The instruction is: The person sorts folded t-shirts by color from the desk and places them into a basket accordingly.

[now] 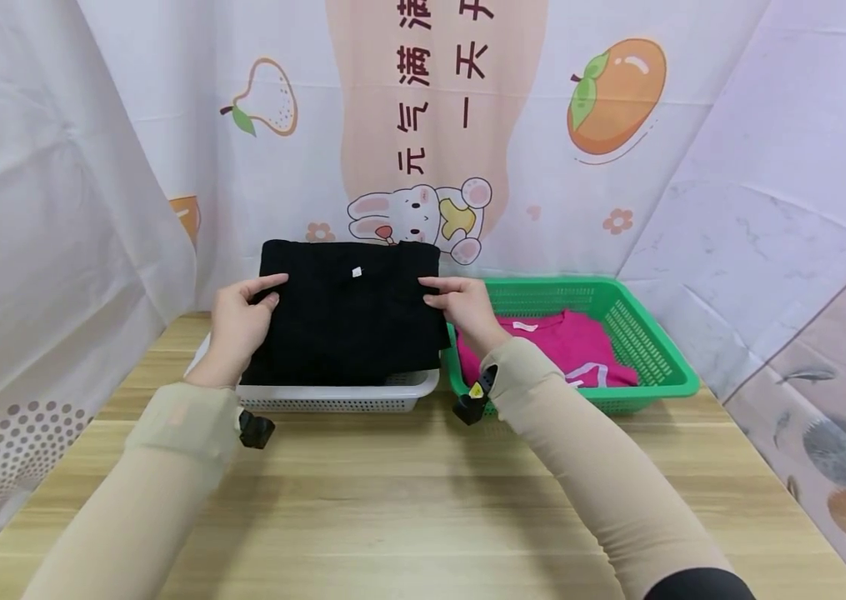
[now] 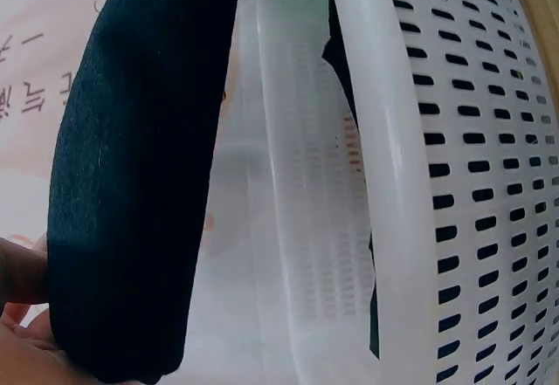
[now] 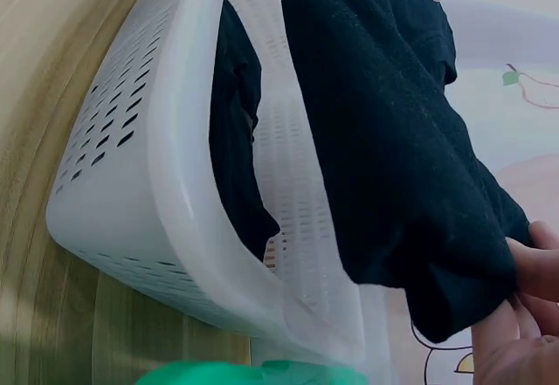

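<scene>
A folded black garment (image 1: 355,321) with a small white tag near its top hangs over a white perforated basket (image 1: 340,404), spread between both hands. My left hand (image 1: 235,321) pinches its left side between thumb and fingers. The right side is pinched the same way by my right hand (image 1: 471,308). In the right wrist view, the garment's folded layers (image 3: 393,140) hang above the basket, a gap between them and its rim (image 3: 175,158). Inside lies more black cloth (image 3: 234,140), mostly hidden by the near wall.
Right of the white basket stands a green basket (image 1: 663,367) holding a bright pink garment (image 1: 573,346) with white print. Both rest on a wooden table (image 1: 362,508). Behind them hangs a printed curtain (image 1: 280,183), with more fabric at both sides.
</scene>
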{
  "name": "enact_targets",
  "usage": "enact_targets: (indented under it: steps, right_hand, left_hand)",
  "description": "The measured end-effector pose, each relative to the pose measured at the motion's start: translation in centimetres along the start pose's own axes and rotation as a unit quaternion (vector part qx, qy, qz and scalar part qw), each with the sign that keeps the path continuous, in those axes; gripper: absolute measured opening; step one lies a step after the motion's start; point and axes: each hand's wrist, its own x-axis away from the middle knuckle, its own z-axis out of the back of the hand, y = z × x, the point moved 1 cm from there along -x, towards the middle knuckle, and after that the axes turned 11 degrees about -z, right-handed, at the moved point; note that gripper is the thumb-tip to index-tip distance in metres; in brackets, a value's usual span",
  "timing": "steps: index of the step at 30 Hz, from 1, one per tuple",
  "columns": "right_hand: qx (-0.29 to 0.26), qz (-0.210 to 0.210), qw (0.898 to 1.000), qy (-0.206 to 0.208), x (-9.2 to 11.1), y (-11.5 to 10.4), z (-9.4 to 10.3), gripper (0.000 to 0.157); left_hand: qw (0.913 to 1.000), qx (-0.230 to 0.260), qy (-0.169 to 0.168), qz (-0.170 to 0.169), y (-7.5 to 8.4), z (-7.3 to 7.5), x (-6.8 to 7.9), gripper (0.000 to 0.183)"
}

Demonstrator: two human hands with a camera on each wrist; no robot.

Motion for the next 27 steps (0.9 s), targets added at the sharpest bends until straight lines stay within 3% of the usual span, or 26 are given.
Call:
enact_targets:
  steps: [13, 20, 27]
  right_hand:
    - [0.01, -0.007, 1.0, -0.005, -0.8, 0.7, -1.7, 0.033]
    - [0.015, -0.013, 1.0, -0.003, -1.0, 1.3, -2.1, 0.031]
    - [-0.077, 0.028, 0.997, 0.017, -1.4, 1.9, -1.9, 0.033]
  left_hand:
    - [0.999, -0.036, 0.026, -0.005, -2.0, -0.4, -0.6, 0.037]
    - [0.9981, -0.052, 0.03, 0.015, -2.8, -0.7, -0.3, 0.035]
    - [0.9953, -0.035, 0.068, 0.06, -3.3, -0.4, -0.3, 0.038]
